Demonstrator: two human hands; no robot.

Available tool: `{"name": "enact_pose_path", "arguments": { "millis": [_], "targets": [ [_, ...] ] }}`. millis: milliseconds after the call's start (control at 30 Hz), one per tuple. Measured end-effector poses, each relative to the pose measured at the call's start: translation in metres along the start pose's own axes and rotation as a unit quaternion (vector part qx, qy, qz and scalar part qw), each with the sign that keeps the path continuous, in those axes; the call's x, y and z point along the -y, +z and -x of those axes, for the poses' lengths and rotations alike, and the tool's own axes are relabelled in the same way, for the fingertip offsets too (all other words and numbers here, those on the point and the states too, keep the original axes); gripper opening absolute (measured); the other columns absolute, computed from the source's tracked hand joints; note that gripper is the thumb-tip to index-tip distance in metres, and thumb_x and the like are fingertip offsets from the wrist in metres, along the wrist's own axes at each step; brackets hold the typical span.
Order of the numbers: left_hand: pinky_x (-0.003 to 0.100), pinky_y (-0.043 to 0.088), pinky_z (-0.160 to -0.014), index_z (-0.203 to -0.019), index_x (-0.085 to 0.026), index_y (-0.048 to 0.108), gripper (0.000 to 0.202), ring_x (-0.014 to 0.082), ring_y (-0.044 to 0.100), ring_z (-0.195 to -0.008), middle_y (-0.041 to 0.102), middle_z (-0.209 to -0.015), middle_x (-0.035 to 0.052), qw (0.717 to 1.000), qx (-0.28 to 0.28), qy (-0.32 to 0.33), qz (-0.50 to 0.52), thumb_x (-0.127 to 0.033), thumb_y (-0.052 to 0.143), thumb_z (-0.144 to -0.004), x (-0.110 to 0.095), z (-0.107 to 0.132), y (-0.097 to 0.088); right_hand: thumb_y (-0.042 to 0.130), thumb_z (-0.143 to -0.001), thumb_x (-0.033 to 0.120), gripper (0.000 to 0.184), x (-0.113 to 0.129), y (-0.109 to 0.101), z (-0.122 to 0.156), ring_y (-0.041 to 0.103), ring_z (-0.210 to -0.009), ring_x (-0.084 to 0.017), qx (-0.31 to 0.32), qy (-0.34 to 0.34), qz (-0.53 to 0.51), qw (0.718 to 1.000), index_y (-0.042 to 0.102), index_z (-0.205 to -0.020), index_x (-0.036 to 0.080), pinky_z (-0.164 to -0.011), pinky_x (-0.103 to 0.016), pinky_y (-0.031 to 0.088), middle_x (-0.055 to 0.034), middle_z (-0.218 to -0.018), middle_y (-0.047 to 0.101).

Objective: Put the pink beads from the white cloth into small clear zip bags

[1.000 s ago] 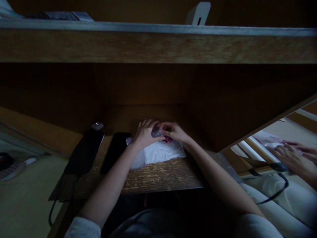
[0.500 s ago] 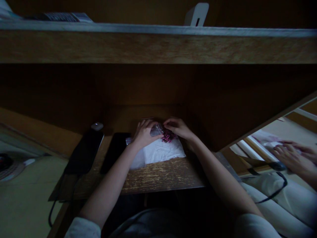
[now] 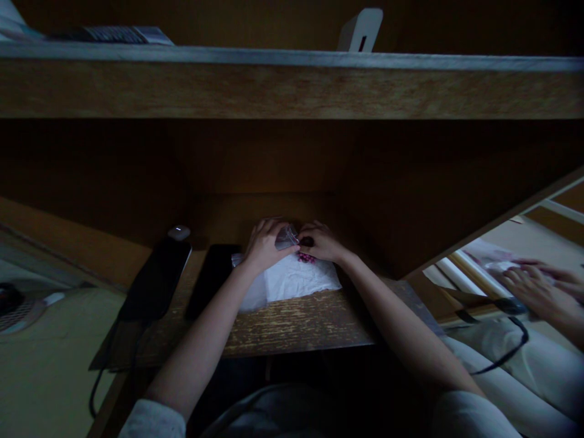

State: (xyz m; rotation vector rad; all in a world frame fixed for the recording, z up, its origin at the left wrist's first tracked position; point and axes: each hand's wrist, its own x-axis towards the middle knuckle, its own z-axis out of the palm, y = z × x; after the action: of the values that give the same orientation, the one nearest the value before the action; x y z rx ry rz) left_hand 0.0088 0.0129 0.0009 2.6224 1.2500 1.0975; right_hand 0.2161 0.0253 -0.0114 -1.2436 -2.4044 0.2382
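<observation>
My left hand (image 3: 267, 246) curls around a small clear bag (image 3: 287, 238). My right hand (image 3: 322, 241) is close by, but I cannot tell if it holds anything. Pink beads (image 3: 306, 258) lie on a white cloth (image 3: 292, 286) on the desk (image 3: 296, 331). Slow, close hands work best here

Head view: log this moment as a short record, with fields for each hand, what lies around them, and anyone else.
Left hand: holds a small clear packet.
Right hand: next to the packet, just above pink beads.
Under the hands: white cloth on a wooden desk.
Beside the cloth: black phone and a larger black device.
Other person: two hands at the right, beyond the desk.
</observation>
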Motion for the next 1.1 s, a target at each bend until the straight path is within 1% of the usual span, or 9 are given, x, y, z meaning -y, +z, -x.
{"name": "enact_pose_path", "arguments": {
  "millis": [167,333,467,600,667,800,933,1000,1100],
  "targets": [
    [0.044,0.042,-0.092,-0.114,-0.023,0.053,0.051,0.0257,0.051,-0.106,0.059,-0.114,0.0062,1.000,0.002,0.002,0.000,-0.048,0.069,-0.072,0.001,0.000,0.001,0.066,-0.074,0.032,0.014,-0.003,0.002,-0.001,0.052,-0.093,-0.021,-0.007,0.000,-0.027,1.000,0.068,-0.084,0.022,-0.084,-0.036,0.035,-0.0045,-0.093,0.064],
    [0.044,0.042,-0.092,-0.113,-0.024,0.053,0.051,0.0254,0.052,-0.106,0.059,-0.115,0.0057,1.000,0.009,0.003,0.005,-0.050,0.068,-0.072,0.002,0.000,0.002,0.063,-0.077,0.030,0.011,-0.005,-0.004,-0.003,0.057,-0.084,-0.018,-0.066,0.037,-0.142,0.987,0.067,-0.078,0.021,-0.083,-0.034,0.038,-0.0021,-0.084,0.066],
    [0.044,0.042,-0.093,-0.113,-0.023,0.054,0.051,0.0258,0.052,-0.107,0.059,-0.114,0.0069,1.000,0.011,0.001,0.007,-0.050,0.068,-0.072,0.002,0.000,0.003,0.059,-0.081,0.033,0.017,0.006,-0.011,-0.003,0.059,-0.077,-0.017,-0.111,0.067,-0.261,0.957,0.067,-0.078,0.019,-0.075,-0.030,0.043,-0.0031,-0.080,0.066],
    [0.043,0.042,-0.092,-0.114,-0.022,0.054,0.052,0.0256,0.052,-0.106,0.059,-0.114,0.0073,1.000,0.013,0.005,0.009,-0.049,0.069,-0.072,0.002,0.001,0.003,0.059,-0.081,0.034,0.017,0.020,-0.013,-0.004,0.060,-0.081,-0.018,-0.120,0.041,-0.292,0.948,0.067,-0.079,0.019,-0.077,-0.030,0.044,-0.0039,-0.083,0.067],
    [0.043,0.041,-0.093,-0.115,-0.023,0.053,0.053,0.0255,0.052,-0.107,0.059,-0.114,0.0070,1.000,0.013,0.007,0.008,-0.050,0.069,-0.071,0.002,0.000,0.002,0.059,-0.081,0.034,0.017,0.022,-0.012,-0.004,0.060,-0.083,-0.018,-0.115,0.024,-0.287,0.951,0.067,-0.081,0.019,-0.078,-0.030,0.043,-0.0042,-0.084,0.067],
    [0.043,0.042,-0.093,-0.114,-0.023,0.053,0.052,0.0249,0.053,-0.106,0.059,-0.114,0.0065,1.000,0.011,0.002,0.008,-0.049,0.068,-0.072,0.002,0.000,0.001,0.056,-0.083,0.033,0.017,0.014,-0.014,-0.003,0.059,-0.084,-0.018,-0.123,0.037,-0.227,0.965,0.066,-0.082,0.019,-0.079,-0.032,0.042,-0.0048,-0.085,0.066],
    [0.045,0.043,-0.091,-0.113,-0.025,0.053,0.051,0.0258,0.053,-0.105,0.059,-0.115,0.0060,1.000,0.009,-0.005,0.004,-0.049,0.068,-0.072,0.002,0.001,0.001,0.062,-0.078,0.032,0.013,0.004,-0.015,0.000,0.056,-0.088,-0.020,-0.046,0.013,-0.092,0.995,0.067,-0.081,0.021,-0.086,-0.036,0.036,-0.0033,-0.087,0.066],
    [0.045,0.043,-0.091,-0.114,-0.024,0.053,0.051,0.0262,0.052,-0.106,0.059,-0.115,0.0061,1.000,0.006,-0.007,-0.001,-0.049,0.069,-0.072,0.003,0.001,0.002,0.064,-0.076,0.033,0.014,0.001,-0.013,0.001,0.053,-0.091,-0.021,-0.009,0.002,-0.038,0.999,0.068,-0.082,0.022,-0.085,-0.037,0.035,-0.0038,-0.089,0.065],
    [0.043,0.042,-0.093,-0.114,-0.023,0.053,0.052,0.0256,0.052,-0.108,0.058,-0.117,0.0059,1.000,0.001,-0.005,-0.003,-0.048,0.069,-0.072,0.004,0.001,0.003,0.065,-0.075,0.033,0.015,0.001,-0.010,0.002,0.051,-0.094,-0.022,0.010,-0.004,0.004,1.000,0.069,-0.083,0.022,-0.082,-0.035,0.034,-0.0052,-0.091,0.064]
  ]
}}
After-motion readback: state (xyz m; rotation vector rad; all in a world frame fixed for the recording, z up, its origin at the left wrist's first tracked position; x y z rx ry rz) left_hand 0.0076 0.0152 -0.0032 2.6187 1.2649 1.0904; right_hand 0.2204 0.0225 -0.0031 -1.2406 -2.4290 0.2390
